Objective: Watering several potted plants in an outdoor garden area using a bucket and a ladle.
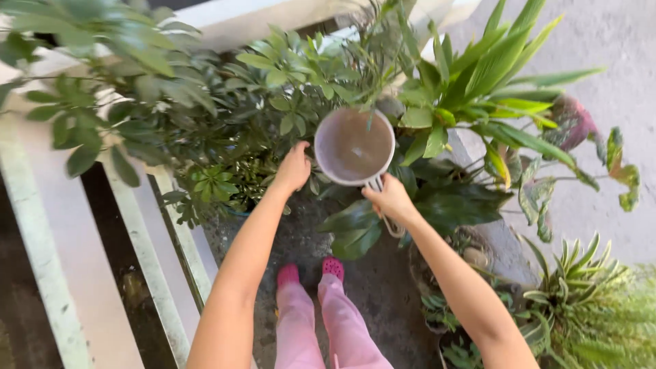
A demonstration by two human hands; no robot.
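head view: right hand holds a mug over potted plants.
fingers pinching its handle; left hand's can't be told; tilting could spill.

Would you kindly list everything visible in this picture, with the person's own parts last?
Round container with handle: one, pale, centre, among the leaves.
Bushy leafy plants: several, dark green, left and centre.
Long-leaved plant: one, bright green, upper right.
Spiky striped plants: a few, green, lower right.
Railing: one, pale, left.
Ground: grey, wet-looking, centre.
Trousers: pink, bottom centre.
Shoes: two, pink.
Left hand: at the leaves.
Right hand: gripping the container's handle.
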